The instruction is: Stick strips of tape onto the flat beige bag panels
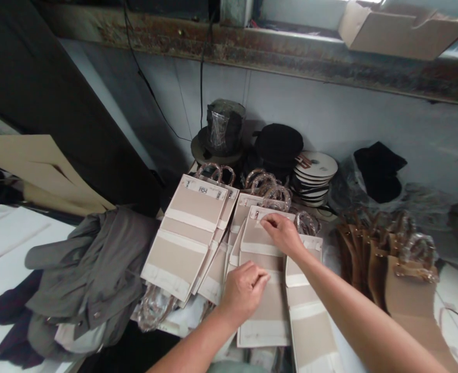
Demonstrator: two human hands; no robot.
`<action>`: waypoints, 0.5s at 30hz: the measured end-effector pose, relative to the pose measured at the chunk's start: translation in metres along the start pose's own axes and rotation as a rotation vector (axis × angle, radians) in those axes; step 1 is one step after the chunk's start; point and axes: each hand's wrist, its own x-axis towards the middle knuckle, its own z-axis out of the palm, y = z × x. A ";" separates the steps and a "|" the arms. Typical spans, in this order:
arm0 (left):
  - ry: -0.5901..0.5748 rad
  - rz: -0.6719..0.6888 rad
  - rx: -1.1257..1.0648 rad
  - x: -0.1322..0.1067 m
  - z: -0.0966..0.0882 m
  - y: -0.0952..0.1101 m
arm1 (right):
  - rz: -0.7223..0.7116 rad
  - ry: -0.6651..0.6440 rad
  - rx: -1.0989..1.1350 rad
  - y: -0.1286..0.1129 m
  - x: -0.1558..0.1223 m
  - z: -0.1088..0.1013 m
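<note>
Handwork, nearest first: saw left hand (244,290) at six o'clock, fingers curled in over the beige panel (268,305); could not tell empty from pinching something small, nor touching from hovering. Noted right hand (285,235) at four o'clock, thumb and fingers drawn together by the panel's top end; could not confirm a pinch on anything. Placed beige panel at five o'clock, lying below both hands and overlapping others. Judged current step as close finger work at that top end; next move probably called for a steady panel and precise fingertips. Logged overlapping panel stack (186,233) toward eight o'clock, plus another panel (310,329) at five o'clock.

Containers: tagged brown bag-like pieces (411,290) at four o'clock, set in a row, with film-wrapped handles (423,243); could not see inside. Farther, marked clear plastic bag (343,189) at three o'clock, holding a black item (380,171), just past white-sided reels (318,163). Farthest, spotted cardboard box (400,36) at two o'clock on the rusty ledge (310,54); could not check contents.
</note>
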 end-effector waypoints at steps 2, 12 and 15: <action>0.013 -0.168 -0.110 0.001 0.002 -0.002 | 0.076 0.024 0.081 0.005 0.015 0.006; 0.035 -0.671 -0.620 -0.013 -0.015 -0.028 | 0.102 0.249 -0.224 0.010 0.020 0.043; 0.037 -0.653 -0.587 -0.022 -0.029 -0.018 | 0.153 0.261 -0.189 0.010 0.020 0.044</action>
